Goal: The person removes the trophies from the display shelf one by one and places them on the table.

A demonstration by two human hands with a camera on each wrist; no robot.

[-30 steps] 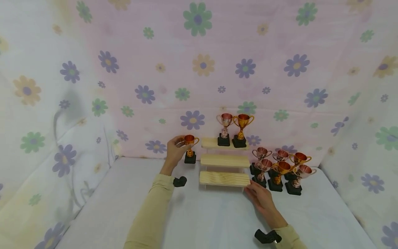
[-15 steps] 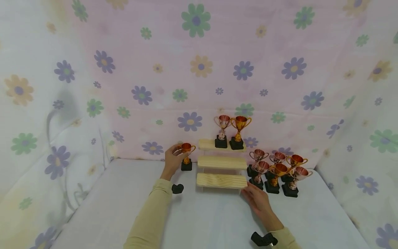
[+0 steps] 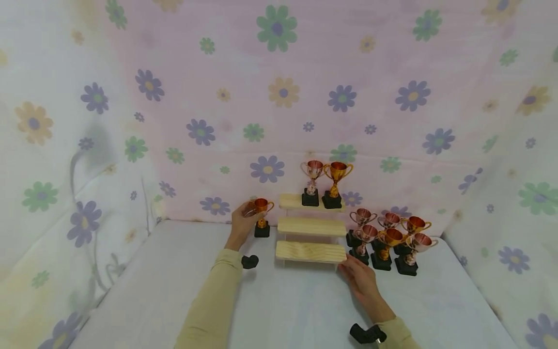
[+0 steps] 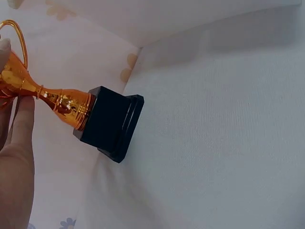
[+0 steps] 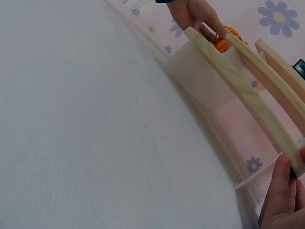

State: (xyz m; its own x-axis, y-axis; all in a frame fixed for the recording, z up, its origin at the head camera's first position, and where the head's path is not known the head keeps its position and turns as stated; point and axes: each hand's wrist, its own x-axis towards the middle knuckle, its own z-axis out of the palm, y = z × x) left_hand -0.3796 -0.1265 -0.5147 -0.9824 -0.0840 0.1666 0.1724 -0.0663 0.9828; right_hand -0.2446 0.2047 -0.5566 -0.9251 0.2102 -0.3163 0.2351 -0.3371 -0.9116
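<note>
My left hand holds an orange-gold trophy cup by its bowl, left of a stepped wooden display stand. The trophy is upright on a black base; I cannot tell whether the base touches the table. My right hand grips the right end of the stand's lowest step, with thumb and fingers at the board's edge in the right wrist view. On the top step stand a rose-coloured trophy and a gold trophy, side by side. The two lower steps are bare.
Right of the stand, several rose and gold trophies stand close together on the white-covered table. A flowered cloth backdrop rises behind the table and along both sides.
Over the second my left hand has lowered the gold trophy a little beside the stand. During the last half second it barely moves. The right hand stays on the lowest step.
</note>
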